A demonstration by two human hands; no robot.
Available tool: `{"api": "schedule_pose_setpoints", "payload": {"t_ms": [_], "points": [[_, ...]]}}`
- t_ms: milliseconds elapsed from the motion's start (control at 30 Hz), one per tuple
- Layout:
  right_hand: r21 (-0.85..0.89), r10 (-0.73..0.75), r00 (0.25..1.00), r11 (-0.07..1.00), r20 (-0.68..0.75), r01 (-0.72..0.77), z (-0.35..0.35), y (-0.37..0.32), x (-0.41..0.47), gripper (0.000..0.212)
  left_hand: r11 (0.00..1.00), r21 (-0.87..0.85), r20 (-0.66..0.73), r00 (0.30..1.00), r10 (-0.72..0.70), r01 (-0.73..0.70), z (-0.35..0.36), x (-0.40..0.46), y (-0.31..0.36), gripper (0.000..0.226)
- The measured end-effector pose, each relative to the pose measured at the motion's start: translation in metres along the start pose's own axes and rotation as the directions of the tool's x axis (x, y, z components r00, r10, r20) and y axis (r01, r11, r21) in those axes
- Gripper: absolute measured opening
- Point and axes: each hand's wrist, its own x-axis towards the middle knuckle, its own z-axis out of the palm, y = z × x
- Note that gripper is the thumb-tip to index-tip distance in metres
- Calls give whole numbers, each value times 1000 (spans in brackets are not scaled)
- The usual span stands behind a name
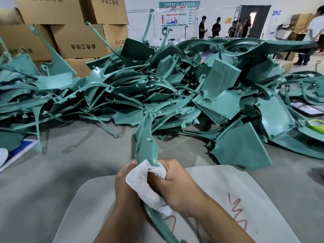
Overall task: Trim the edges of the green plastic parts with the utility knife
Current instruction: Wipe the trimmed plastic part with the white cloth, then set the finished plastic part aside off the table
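Note:
A long curved green plastic part (146,137) rises from between my hands toward the pile. My left hand (125,183) grips its lower stretch from the left, thumb up against the edge. My right hand (172,181) is curled round a white cloth (145,183) that wraps the same part. The part's lower end (163,227) runs down between my forearms. No utility knife shows in the head view; my right hand's fingers hide what else they may hold.
A big heap of green plastic parts (175,88) covers the grey table (73,155) ahead. A grey board with red marks (236,199) lies under my arms. Cardboard boxes (77,41) stack at back left. Several people (217,27) stand far behind.

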Motion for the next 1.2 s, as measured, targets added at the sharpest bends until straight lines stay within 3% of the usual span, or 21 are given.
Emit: {"api": "schedule_pose_setpoints", "payload": {"t_ms": [33,67,100,167,200,267,300,367,433,500,600,733,767,800,833,900,967,1000,1067,1200], "points": [[-21,5,1000,1000,26,-4,-5,-1,0,46,974,-186,182,978,-97,131,0,1,1,20],[-49,9,998,999,68,-6,-11,-3,-2,40,892,-285,256,925,-281,351,-3,6,-1,22],[-61,16,992,998,128,-8,-17,-5,-4,32,834,-265,345,856,-386,483,-4,8,7,29],[-8,26,983,1000,181,-25,-25,-12,-8,34,746,-360,379,819,-431,560,-18,14,19,35],[32,29,993,999,116,-33,-29,-14,-10,41,758,-356,331,833,-444,546,-24,17,22,37],[-5,17,987,1000,-157,-18,-39,-9,-6,40,827,-257,168,866,-471,500,-31,17,24,21],[-126,-6,955,991,-298,-33,-47,-4,-3,35,865,-191,63,885,-462,465,-32,17,27,13],[-398,-92,885,911,-456,-111,-61,10,-1,26,899,-29,-140,889,-437,437,-35,21,20,18],[-437,-137,820,887,-556,-149,-69,21,1,26,922,59,-276,894,-354,383,-34,23,20,18],[-430,-201,745,894,-636,-126,-73,26,2,41,940,46,-338,890,-305,339,-33,22,23,17],[-518,-245,682,825,-689,-227,-75,26,2,69,943,48,-308,903,-298,328,-40,19,30,20],[-596,-421,507,762,-752,-251,-67,12,-2,54,929,135,-298,908,-294,345,-56,9,50,22],[-616,-455,508,761,-731,-205,-57,5,-2,56,923,160,-296,909,-292,349,-59,5,59,24],[-585,-428,557,800,-712,-133,-45,-3,0,60,921,173,-277,915,-294,348,-61,1,66,24],[-484,-337,650,873,-682,-55,-28,-13,3,66,923,181,-254,923,-289,339,-65,-4,76,24],[-150,-28,834,986,-552,-66,3,-34,9,68,933,238,-205,953,-224,270,-71,-16,95,24],[84,171,929,985,-328,-152,37,-51,13,46,936,309,-169,979,-119,167,-86,-32,116,33],[133,179,952,980,-247,-150,58,-59,14,30,936,327,-159,984,-85,133,-98,-46,129,33],[180,120,965,981,-233,-78,92,-69,13,10,939,323,-190,980,-61,121,-120,-68,147,23],[175,63,994,983,-84,-47,192,-78,-7,14,955,230,-388,918,-86,186,-199,-139,175,39]]}}
